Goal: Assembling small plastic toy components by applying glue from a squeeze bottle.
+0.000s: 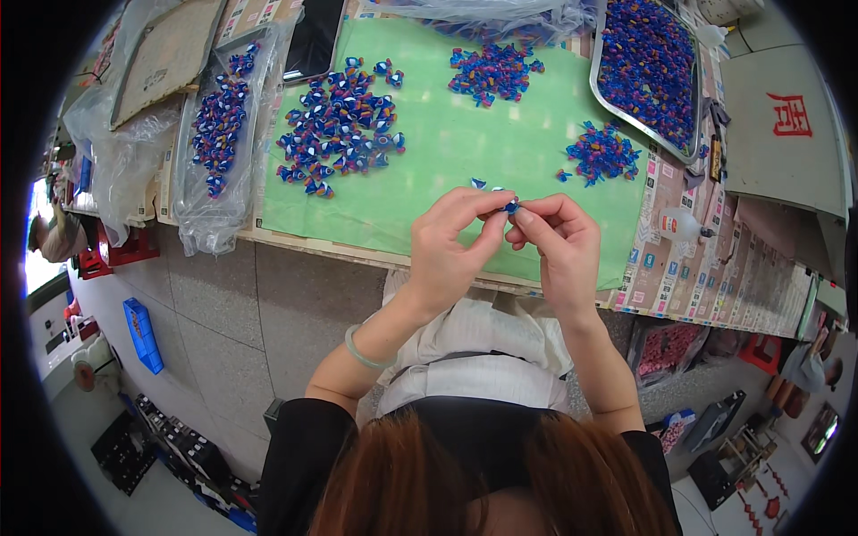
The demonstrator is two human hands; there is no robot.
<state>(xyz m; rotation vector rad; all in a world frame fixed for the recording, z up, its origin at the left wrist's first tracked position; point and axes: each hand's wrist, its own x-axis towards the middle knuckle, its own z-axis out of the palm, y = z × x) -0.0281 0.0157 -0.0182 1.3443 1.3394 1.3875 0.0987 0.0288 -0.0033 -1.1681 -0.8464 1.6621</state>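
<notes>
My left hand (453, 243) and my right hand (563, 250) meet over the front part of the green sheet (438, 147). Thumb and forefinger of each are pinched on a small blue plastic piece (511, 206); its shape is mostly covered by my fingertips. Just beyond my left fingers lie a couple of small blue-and-white pieces (479, 184). A heap of blue, orange and purple pieces with white faces (344, 129) spreads at the left of the sheet. Toward the back is a pile of blue and orange pieces (493, 74), and bluer pieces (602, 154) are piled at the right.
A metal tray (597, 89) full of such pieces stands at the back right. At the left, a plastic-lined tray (188, 134) holds more, beside a phone-like black slab (315, 40). A small translucent bottle (681, 224) lies right of the sheet. A blue basket (143, 335) is on the floor.
</notes>
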